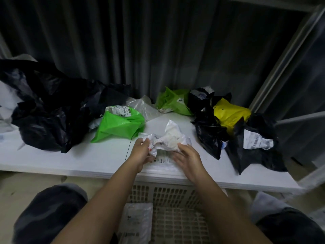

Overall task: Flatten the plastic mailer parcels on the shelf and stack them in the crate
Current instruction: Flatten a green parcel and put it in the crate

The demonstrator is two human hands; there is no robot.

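On the white shelf (52, 161), near its front edge, a crumpled white mailer (169, 138) sits between both hands. Left hand (141, 153): fingers curled round the mailer's left end, gripping it. Right hand (189, 160): blurred, fingers loosely spread, fingertips at the mailer's right edge; cannot tell whether it holds or only touches. A flat white label or mailer lies on the shelf just under the hands.

Behind, left of centre: bright green mailer (119, 125), label on top. Far left: heap of black plastic bags (45, 110). Back, right of centre: lime green mailer (173, 101). Right: yellow mailer (230, 113) among black mailers, one with a white label (257, 142).

Below the shelf: white lattice crate (175, 194), one flat pale mailer (136, 224) lying inside at its left.
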